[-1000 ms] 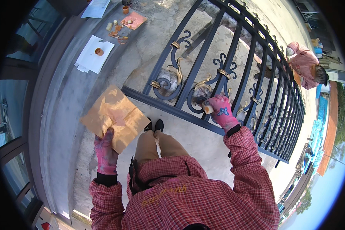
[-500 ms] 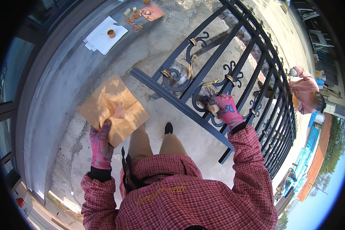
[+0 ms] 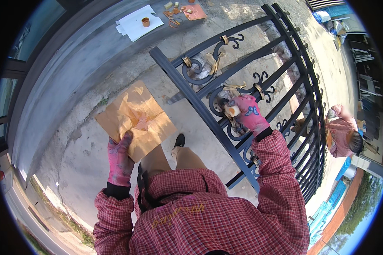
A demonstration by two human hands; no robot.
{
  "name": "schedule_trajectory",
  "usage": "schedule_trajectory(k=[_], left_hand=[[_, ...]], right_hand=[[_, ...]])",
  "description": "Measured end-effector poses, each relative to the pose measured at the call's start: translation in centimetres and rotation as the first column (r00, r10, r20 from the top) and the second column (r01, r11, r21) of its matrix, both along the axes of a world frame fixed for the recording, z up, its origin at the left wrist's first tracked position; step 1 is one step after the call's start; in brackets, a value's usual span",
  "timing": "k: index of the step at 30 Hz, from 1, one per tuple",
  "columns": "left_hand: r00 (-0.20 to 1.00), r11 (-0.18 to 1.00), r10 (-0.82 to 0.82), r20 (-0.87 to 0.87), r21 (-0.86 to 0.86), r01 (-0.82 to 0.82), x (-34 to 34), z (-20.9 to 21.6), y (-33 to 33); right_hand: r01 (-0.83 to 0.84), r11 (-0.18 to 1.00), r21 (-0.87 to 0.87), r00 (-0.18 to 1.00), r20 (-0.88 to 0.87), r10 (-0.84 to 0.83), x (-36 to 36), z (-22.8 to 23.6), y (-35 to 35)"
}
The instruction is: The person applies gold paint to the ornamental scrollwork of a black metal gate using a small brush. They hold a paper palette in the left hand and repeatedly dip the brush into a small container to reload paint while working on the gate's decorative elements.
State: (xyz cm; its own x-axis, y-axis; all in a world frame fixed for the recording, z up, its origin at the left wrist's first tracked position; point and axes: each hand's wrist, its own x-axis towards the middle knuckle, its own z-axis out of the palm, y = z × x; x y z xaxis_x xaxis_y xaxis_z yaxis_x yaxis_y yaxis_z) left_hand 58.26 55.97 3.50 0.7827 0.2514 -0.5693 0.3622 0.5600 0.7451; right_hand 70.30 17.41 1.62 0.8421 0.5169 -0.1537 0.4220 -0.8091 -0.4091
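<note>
My left hand [image 3: 120, 160], in a pink glove, pinches the near edge of a square sheet of tan paper [image 3: 158, 129]. The sheet is crumpled in the middle, with a coppery smear [image 3: 141, 122] there. My right hand [image 3: 252, 114], gloved in pink with a blue butterfly, closes on a small cream piece of sponge [image 3: 232, 111] stained orange-brown. This sponge is at a curled scroll on the black metal railing [image 3: 191, 97]; whether it touches the metal cannot be made out. Gold colour shows on leaf shapes [image 3: 217, 63] and collars [image 3: 259, 90] of the railing.
On the grey ledge at upper left, a small brown cup [image 3: 146, 22] stands on white sheets [image 3: 132, 29]. Orange-handled scissors [image 3: 173, 22], sponge bits and an orange sheet [image 3: 194, 12] lie beside them. Another person [image 3: 342, 131] is beyond the railing at right.
The view has turned, so the ledge items sit farther right and the other person lower. My right hand stays near the same scroll, with more of the sponge showing. Left hand still holds the paper.
</note>
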Motion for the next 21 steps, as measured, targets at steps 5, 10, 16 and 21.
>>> schedule_trajectory(k=[5,10,16,21], left_hand=[[1.0,1.0,0.025,0.01,-0.018,-0.025,-1.6,0.5,-1.9],[0.999,0.999,0.037,0.006,0.002,-0.037,-2.8,0.3,-3.2],[0.999,0.999,0.039,-0.009,0.016,-0.039,-3.4,0.2,-4.5],[1.0,1.0,0.023,0.007,-0.014,-0.023,-3.7,0.6,-5.7]], right_hand=[[-0.01,1.0,-0.012,0.994,0.11,0.011,-0.5,-0.6,-1.0],[-0.034,0.997,0.064,0.999,-0.012,0.034,-0.4,-1.5,-1.2],[0.065,0.993,0.1,0.997,-0.054,-0.059,-2.1,-2.5,-3.3],[0.036,0.999,0.029,0.996,-0.08,-0.033,-3.1,-0.3,-2.7]])
